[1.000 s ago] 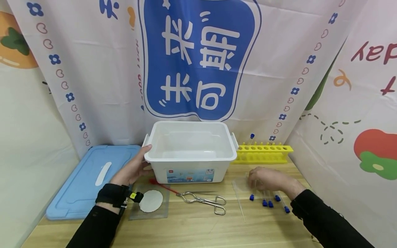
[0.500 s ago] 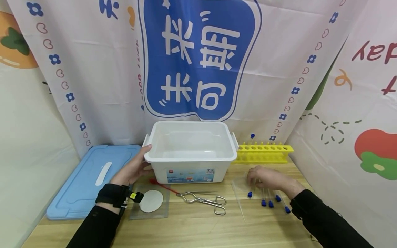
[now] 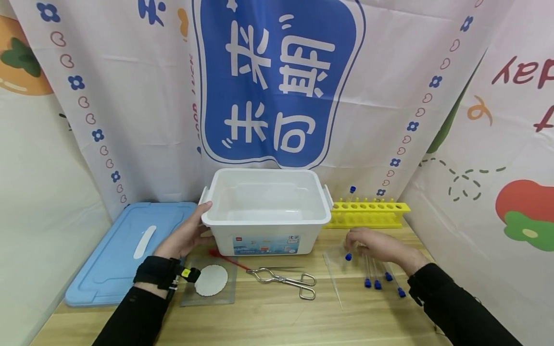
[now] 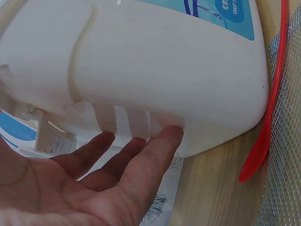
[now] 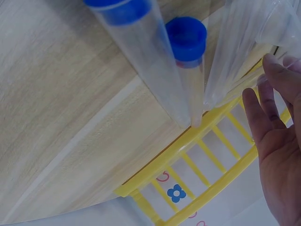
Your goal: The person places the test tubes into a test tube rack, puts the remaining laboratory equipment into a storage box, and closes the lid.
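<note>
Right hand (image 3: pixel 378 247): thumb and fingertips pinching a blue-capped tube (image 3: pixel 348 257), on the right half of the table (image 3: pixel 294 322). Cap pokes out just below the fingertips, person's side; clear body mostly hidden by the fingers in head view. Right wrist view: thumb and fingertips slightly apart, clear plastic between them, hard to separate from the other clear stuff there. Tube sits well apart from left hand, with the bin's right end between the two.

Left hand (image 3: pixel 186 235): fingers spread and fairly straight, fingertips against left end of white bin (image 3: pixel 266 223); thumb up by the rim near the handle. Not wrapped round anything.

Near right hand: four more capped tubes (image 3: pixel 378 285) on the table, under and just right of the fingers, caps toward the person. Thin clear rod (image 3: pixel 333 283) left of them. Yellow rack (image 3: pixel 365 224) behind the hand, right of bin, one capped tube (image 3: pixel 352 189) standing in it, tilted.

Near left hand: blue lid (image 3: pixel 108 254) flat to the left, forearm partly over its edge. Wire gauze (image 3: pixel 228 294) with white round centre in front of the bin, right of the left wrist. Red spoon (image 4: pixel 261 146) along bin's lower edge, between bin and gauze. Metal tongs (image 3: pixel 281 278) in front of bin, between the hands, touching neither
</note>
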`<state>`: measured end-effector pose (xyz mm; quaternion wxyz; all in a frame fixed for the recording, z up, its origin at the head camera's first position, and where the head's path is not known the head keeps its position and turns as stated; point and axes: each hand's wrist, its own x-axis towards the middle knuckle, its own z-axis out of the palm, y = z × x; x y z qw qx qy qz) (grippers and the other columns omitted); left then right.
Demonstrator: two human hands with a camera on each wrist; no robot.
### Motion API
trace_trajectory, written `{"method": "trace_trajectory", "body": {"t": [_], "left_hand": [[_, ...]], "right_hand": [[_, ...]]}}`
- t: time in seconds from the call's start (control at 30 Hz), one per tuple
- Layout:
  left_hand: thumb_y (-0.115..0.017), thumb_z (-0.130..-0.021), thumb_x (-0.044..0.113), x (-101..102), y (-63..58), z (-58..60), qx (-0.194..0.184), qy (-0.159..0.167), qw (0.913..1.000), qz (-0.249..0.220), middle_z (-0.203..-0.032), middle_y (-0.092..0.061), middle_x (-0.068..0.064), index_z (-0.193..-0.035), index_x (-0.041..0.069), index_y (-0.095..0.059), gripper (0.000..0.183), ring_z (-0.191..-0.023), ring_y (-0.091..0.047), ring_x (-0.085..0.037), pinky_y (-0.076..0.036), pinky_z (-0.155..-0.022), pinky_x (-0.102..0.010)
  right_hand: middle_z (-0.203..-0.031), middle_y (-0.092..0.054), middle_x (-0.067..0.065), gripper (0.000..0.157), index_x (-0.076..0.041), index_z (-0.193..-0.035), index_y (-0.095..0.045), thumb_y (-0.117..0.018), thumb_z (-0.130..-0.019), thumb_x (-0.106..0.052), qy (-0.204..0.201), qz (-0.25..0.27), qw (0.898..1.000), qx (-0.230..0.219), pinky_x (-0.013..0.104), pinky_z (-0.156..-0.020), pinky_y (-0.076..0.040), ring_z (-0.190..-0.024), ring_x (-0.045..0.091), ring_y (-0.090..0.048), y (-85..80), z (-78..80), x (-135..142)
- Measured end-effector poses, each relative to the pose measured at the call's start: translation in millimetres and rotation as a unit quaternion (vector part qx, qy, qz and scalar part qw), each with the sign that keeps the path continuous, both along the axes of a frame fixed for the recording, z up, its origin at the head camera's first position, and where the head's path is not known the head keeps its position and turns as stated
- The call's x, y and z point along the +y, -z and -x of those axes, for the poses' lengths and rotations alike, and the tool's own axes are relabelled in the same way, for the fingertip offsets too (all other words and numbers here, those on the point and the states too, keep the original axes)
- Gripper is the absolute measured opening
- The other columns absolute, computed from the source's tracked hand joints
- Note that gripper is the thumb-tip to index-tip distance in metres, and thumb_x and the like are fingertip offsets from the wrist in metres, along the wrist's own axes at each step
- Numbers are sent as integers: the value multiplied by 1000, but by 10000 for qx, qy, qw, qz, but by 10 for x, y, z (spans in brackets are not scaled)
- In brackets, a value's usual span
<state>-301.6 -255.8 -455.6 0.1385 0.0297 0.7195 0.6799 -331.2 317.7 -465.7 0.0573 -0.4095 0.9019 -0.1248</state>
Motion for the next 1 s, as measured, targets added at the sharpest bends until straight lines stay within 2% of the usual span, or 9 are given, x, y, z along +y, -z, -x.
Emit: {"method": "trace_trajectory", "body": {"t": [0.13, 0.27, 0.43, 0.57, 0.67, 0.83, 0.93, 1.0], "left_hand": [[-33, -119, 70, -2, -6, -6, 12, 10, 10000, 13, -189, -23, -32, -189, 12, -5, 95, -179, -26, -56, -34, -138, -82], [-33, -119, 70, 0, -14, -11, -1, 2, 10000, 52, -189, -22, -33, -189, 12, -5, 95, -180, -24, -57, -33, -138, -82], [-33, -119, 71, 1, -19, -5, -20, 6, 10000, 96, -189, -22, -33, -189, 12, -6, 95, -180, -24, -57, -33, -138, -83], [-33, -119, 71, 0, -19, -1, -22, 13, 9999, 111, -189, -23, -32, -189, 13, -6, 95, -179, -25, -57, -35, -137, -82], [-33, -119, 71, -2, -16, -1, -22, 6, 9999, 113, -189, -23, -32, -190, 13, -6, 95, -179, -25, -57, -36, -137, -82], [-33, -119, 72, 0, -13, 5, -42, -14, 9999, 90, -190, -21, -32, -190, 14, -5, 95, -179, -24, -57, -35, -137, -82], [-34, -119, 73, 1, -14, 8, -50, -26, 10000, 77, -190, -21, -32, -190, 14, -5, 96, -179, -24, -58, -35, -137, -82], [-33, -119, 73, -2, -14, 7, -34, -26, 10000, 82, -190, -21, -33, -190, 14, -5, 96, -179, -25, -58, -36, -137, -82]], "right_hand": [[-123, -78, -6, 34, -22, -122, -78, -77, -106, 9, 100, 110, 9999, 6, 41, -102, -68, -115, 19, -76, -7, 10, 18], [-125, -77, -4, 35, -22, -124, -76, -74, -108, 9, 398, 169, 9990, 56, 42, -105, -68, -119, 21, -76, -7, 9, 23], [-130, -78, 0, 29, -19, -131, -75, -66, -116, 3, 914, 296, 9953, 96, 47, -109, -67, -126, 25, -76, -11, 6, 36], [-133, -77, 6, 23, -15, -136, -73, -64, -119, -2, 1127, 517, 9923, 47, 53, -110, -67, -129, 29, -75, -2, 18, 62], [-133, -76, 11, 19, -13, -133, -69, -63, -119, -1, 1230, 805, 9891, 80, 53, -108, -67, -128, 29, -73, 18, 48, 91], [-122, -73, 13, 12, -9, -125, -64, -65, -118, 2, 1339, 1246, 9818, 518, 47, -97, -66, -115, 25, -72, 9, 99, 142], [-120, -71, 13, 11, -4, -126, -63, -65, -118, 3, 1455, 1391, 9769, 710, 51, -96, -64, -114, 31, -74, -29, 114, 160], [-123, -71, 14, 13, -5, -127, -62, -64, -118, 3, 1591, 1474, 9735, 724, 57, -101, -65, -121, 39, -75, -54, 121, 162]]}}
